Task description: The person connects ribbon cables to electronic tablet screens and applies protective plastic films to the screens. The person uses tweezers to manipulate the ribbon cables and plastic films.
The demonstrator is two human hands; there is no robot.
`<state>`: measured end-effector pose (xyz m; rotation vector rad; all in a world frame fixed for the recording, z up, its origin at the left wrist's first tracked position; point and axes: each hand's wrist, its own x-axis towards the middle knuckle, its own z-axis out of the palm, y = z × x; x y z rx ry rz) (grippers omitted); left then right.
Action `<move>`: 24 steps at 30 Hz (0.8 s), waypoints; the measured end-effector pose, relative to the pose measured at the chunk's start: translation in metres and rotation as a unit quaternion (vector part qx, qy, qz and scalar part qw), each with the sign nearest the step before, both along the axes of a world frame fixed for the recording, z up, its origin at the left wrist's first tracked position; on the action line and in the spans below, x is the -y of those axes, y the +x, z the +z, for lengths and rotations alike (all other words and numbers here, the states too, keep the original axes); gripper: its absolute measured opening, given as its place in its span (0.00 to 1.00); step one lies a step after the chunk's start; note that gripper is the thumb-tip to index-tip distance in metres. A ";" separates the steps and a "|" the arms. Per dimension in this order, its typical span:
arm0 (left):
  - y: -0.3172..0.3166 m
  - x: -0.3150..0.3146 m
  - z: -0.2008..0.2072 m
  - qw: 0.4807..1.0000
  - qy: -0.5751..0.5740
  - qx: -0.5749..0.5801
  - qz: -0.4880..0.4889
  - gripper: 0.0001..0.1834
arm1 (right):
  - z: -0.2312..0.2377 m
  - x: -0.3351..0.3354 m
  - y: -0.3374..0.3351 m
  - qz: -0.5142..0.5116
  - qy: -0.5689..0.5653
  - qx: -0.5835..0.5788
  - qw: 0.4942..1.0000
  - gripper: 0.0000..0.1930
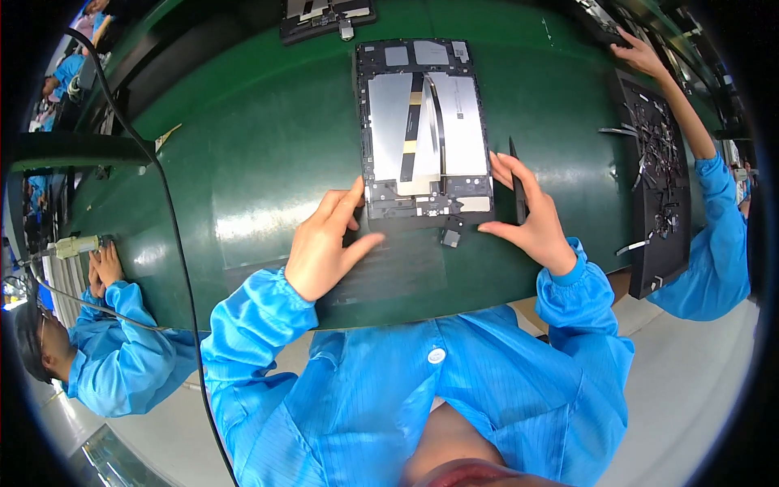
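Note:
In front of me lies an opened tablet [462, 97], its black frame around a silver back plate, with dark ribbon cables running down the middle. A small dark connector piece [451, 235] hangs at its lower edge. My left hand [329, 243] holds the tablet's lower left side with its fingertips, the thumb apart below the corner. On the opposite side my right hand [531, 215] has its fingers against the edge and its thumb near the lower corner. A slim black pointed tool [517, 183], perhaps tweezers, passes by the right fingers; whether they grip it is unclear.
Right of the green table [276, 178] stands a black tray [645, 272] of small strips and parts, with a co-worker's arm [686, 114] beyond it. Another device [324, 28] lies at the far edge. A black cable [174, 219] crosses the left side, where another person [122, 357] sits.

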<state>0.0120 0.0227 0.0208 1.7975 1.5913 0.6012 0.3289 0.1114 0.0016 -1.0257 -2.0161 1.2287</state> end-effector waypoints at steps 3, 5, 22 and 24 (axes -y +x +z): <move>0.007 -0.004 -0.013 0.992 0.112 -0.042 0.030 0.32 | -0.004 -0.002 -0.001 -0.059 0.065 0.004 0.996 0.37; 0.010 -0.005 -0.013 0.991 0.124 -0.043 0.038 0.30 | -0.010 0.000 0.000 -0.072 0.062 -0.003 0.995 0.36; 0.008 -0.046 0.011 0.941 0.283 -0.151 -0.104 0.09 | 0.019 -0.002 -0.088 0.044 0.107 -0.016 0.993 0.22; 0.007 -0.037 0.002 0.930 0.312 -0.159 -0.110 0.09 | 0.015 -0.004 -0.094 0.042 0.125 -0.018 0.991 0.22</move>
